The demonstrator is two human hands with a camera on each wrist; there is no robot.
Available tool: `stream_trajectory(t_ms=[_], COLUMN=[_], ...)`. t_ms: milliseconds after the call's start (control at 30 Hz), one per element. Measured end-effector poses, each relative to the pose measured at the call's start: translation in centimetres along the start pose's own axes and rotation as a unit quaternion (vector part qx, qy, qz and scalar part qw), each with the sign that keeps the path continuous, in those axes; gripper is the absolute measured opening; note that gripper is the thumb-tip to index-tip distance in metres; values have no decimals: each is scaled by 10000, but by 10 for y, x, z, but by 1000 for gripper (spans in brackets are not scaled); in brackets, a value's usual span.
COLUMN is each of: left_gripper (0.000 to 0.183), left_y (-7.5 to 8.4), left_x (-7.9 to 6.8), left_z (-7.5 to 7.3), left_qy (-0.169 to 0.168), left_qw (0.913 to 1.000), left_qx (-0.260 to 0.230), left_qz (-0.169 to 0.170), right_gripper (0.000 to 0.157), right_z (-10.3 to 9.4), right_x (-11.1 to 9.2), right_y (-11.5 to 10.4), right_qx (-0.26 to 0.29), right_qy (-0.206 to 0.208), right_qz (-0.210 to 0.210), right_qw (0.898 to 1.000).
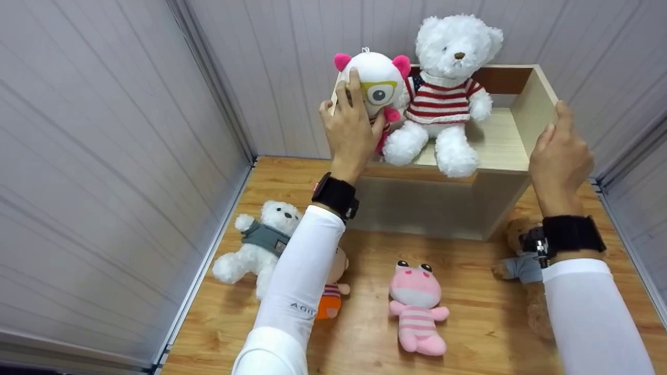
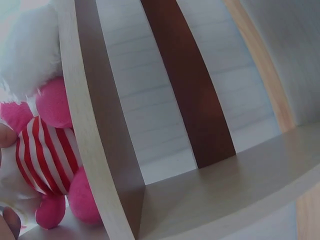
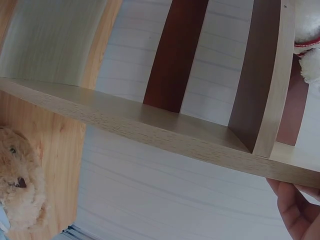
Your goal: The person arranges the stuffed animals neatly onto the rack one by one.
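Note:
My left hand (image 1: 349, 125) holds a plush toy (image 1: 383, 70) with a white head, pink ears and yellow glasses, its fingers over the head and its thumb by the body. The toy sits at the left end of a pale wooden shelf unit (image 1: 503, 138). In the left wrist view its striped body (image 2: 47, 155) shows beside the shelf board. My right hand (image 1: 563, 156) grips the unit's right side panel; the right wrist view has its fingers (image 3: 290, 205) at that edge. Between the hands, a white teddy bear (image 1: 437, 99) in a striped sweater sits on the shelf.
On the wooden floor lie a pink plush frog (image 1: 417, 307), a white bear (image 1: 266, 239) in a grey-green shirt, and a doll (image 1: 331, 299) partly behind my left forearm. A brown bear (image 3: 20, 180) lies near the unit's right side. Panelled walls (image 1: 292, 78) enclose the space.

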State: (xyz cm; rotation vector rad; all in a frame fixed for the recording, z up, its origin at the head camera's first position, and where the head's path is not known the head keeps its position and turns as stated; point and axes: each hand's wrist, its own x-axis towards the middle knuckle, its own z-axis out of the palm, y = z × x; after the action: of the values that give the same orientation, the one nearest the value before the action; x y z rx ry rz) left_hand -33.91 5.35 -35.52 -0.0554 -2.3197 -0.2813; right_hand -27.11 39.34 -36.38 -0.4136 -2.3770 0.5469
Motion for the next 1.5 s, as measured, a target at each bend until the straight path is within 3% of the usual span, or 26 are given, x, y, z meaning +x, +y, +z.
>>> stream_trajectory(t_ms=[200,700,933,1100,1267,1500], left_gripper=[89,68,61,57,56,37], left_y=[-3,-9,-10,-12,-19,-43], left_x=[-6,-14,-15,-24,-53,-135], left_z=[5,8,7,3,-2,-10], left_qy=[-69,263,90,75,279,204], left_qw=[9999,9993,9994,9990,9959,9857], left_qx=[-56,-41,38,-209,-762,-1647], left_qz=[85,281,344,383,399,299], right_gripper=[47,50,50,50,49,47], right_z=[1,2,2,3,2,3], right_x=[2,2,2,4,5,3], right_y=[2,1,1,3,2,3], right_qx=[-37,45,-3,-79,-29,-99], right_qy=[23,-66,-24,-148,-91,21], right_qz=[-49,64,-6,88,86,62], right_qw=[10000,9999,10000,9998,9999,9999])
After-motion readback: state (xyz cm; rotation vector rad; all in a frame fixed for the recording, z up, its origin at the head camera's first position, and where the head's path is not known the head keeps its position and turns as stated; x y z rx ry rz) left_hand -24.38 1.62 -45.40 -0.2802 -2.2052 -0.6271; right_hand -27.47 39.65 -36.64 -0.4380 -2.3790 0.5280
